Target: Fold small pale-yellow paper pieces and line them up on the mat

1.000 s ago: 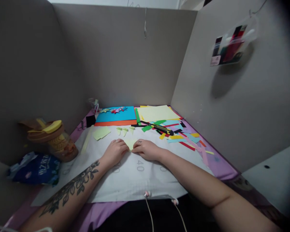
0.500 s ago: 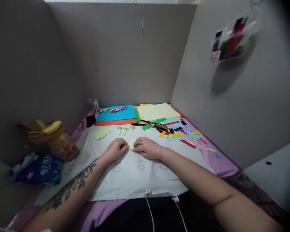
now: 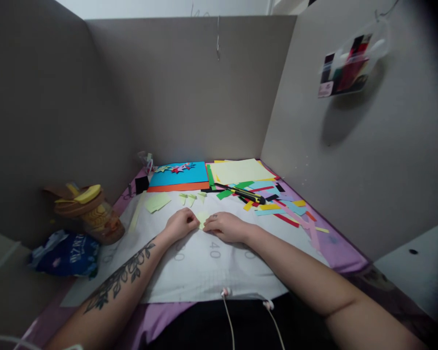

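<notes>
Between my hands, on the white sheet, is a small pale yellow-green piece of paper. My left hand is closed, thumb and fingers pinching the paper's left edge. My right hand lies over its right side, fingers bent together and pressing on it. The fingertips hide part of the paper, so its folds cannot be made out. Just beyond are several small folded pale green pieces. To their left rests a stack of pale green paper squares, beside a long pale strip.
A black and yellow utility knife lies among coloured paper scraps at the right. Folded paper stars rest on blue paper at the back. A lidded cup and blue packet stand left. Grey partitions enclose the table.
The view has shifted slightly, so everything sits a little lower and further right. Both hands stay at the small paper; the left hand's fingers have turned slightly over its edge.
</notes>
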The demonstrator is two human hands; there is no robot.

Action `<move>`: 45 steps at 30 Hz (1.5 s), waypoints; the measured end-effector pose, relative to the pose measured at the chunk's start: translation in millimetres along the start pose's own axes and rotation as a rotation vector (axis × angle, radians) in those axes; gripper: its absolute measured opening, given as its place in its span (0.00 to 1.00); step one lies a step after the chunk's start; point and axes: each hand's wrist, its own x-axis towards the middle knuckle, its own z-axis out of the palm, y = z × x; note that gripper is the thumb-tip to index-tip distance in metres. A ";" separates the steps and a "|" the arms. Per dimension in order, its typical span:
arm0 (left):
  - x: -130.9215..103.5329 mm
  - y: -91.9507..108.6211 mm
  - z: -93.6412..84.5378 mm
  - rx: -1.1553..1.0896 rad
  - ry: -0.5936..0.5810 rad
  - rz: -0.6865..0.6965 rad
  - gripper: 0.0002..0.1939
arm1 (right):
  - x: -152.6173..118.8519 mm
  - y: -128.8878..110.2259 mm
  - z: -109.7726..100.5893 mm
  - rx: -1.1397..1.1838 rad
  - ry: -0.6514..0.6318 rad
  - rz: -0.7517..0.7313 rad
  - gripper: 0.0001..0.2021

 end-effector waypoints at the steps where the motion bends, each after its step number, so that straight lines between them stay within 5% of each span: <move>1: 0.0 0.0 -0.1 -0.002 -0.002 -0.003 0.08 | -0.1 -0.8 -0.7 0.003 -0.002 0.021 0.15; 19: 1.8 7.9 1.5 0.047 -0.026 -0.079 0.08 | 1.4 1.3 8.3 0.023 0.035 0.018 0.13; 25: 1.7 -6.9 -3.2 -0.069 0.045 0.010 0.05 | 4.4 -7.2 11.1 0.007 0.047 0.081 0.12; 30: 1.4 -20.4 -7.9 -0.239 0.093 -0.043 0.05 | 16.8 -13.7 14.1 -0.065 0.015 0.129 0.13; 37: -0.6 -13.0 -5.2 -0.300 0.231 -0.090 0.04 | 30.9 -9.1 25.5 -0.047 0.007 0.199 0.19; 41: -6.4 -3.5 -6.3 -0.214 0.301 0.008 0.10 | 18.6 8.1 15.4 0.123 0.173 0.266 0.19; 45: -11.6 2.3 -5.9 -0.083 0.174 0.193 0.12 | 1.5 25.9 0.3 0.119 0.158 0.040 0.15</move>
